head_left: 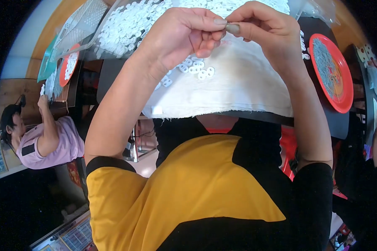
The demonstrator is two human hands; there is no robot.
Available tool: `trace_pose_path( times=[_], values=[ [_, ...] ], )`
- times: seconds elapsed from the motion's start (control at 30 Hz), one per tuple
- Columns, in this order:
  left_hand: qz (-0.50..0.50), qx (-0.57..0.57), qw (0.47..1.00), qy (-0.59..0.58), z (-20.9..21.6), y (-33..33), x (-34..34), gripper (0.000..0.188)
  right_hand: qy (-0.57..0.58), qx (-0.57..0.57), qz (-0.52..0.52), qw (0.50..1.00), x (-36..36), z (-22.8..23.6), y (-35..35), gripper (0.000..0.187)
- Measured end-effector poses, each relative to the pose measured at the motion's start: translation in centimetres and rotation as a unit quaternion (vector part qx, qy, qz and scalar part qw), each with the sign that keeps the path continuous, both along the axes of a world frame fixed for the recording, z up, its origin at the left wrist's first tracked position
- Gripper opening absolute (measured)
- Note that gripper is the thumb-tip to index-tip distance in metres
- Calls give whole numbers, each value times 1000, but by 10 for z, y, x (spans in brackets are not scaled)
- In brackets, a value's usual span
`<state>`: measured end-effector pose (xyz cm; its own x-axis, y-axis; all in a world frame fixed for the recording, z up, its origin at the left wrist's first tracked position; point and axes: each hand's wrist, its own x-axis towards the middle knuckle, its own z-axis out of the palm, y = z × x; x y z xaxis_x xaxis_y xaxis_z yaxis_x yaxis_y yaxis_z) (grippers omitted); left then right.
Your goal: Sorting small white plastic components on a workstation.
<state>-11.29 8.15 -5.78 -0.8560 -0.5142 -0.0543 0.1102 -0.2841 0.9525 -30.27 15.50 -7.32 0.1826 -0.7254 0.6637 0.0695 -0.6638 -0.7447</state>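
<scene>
Yellow-black shirt (pixel 188 180), forearms (pixel 115 106) angled inward, left hand (pixel 182 33) and right hand (pixel 267 30) pinching, tips meeting, contents unclear

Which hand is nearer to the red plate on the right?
Right. The right hand is left of the red plate; the left hand is farther left.

Small white pieces (pixel 198 67), many figure-eight shaped with two round holes, smooth, plastic-looking. Loose cluster lies flat on pale cloth (pixel 238 94), left of centre, some touching or overlapping, turned various ways. Far larger heap (pixel 125 31) of similar white pieces spreads beyond, jumbled. Few more lie just beyond cloth's right edge, partly hidden.
</scene>
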Motion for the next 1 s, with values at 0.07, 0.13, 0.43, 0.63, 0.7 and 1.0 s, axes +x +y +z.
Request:
trace_pose_path(
  times=[0.07, 0.13, 0.43, 0.63, 0.7, 1.0],
  values=[
    [15, -13, 1000, -14, -2, 2, 3, 14, 126, 140, -149, 971, 2, 7, 14, 15],
    [30, -27, 999, -30, -1, 7, 8, 15, 186, 59, -203, 960, 3, -1, 14, 11],
    [307, -358, 849, -239, -28, 14, 88, 5, 313, 106, -167, 929, -4, -11, 8, 1],
    [322, -470, 787, -234, -38, 40, 114, 16, 383, 68, -193, 901, 3, -30, 3, 9],
    [300, -474, 785, -263, -38, 46, 117, 23, 391, 75, -194, 896, 6, -30, 3, 10],
    [218, -477, 795, -305, -26, 50, 117, 39, 416, 73, -184, 888, 4, -34, 0, 13]
  ],
)
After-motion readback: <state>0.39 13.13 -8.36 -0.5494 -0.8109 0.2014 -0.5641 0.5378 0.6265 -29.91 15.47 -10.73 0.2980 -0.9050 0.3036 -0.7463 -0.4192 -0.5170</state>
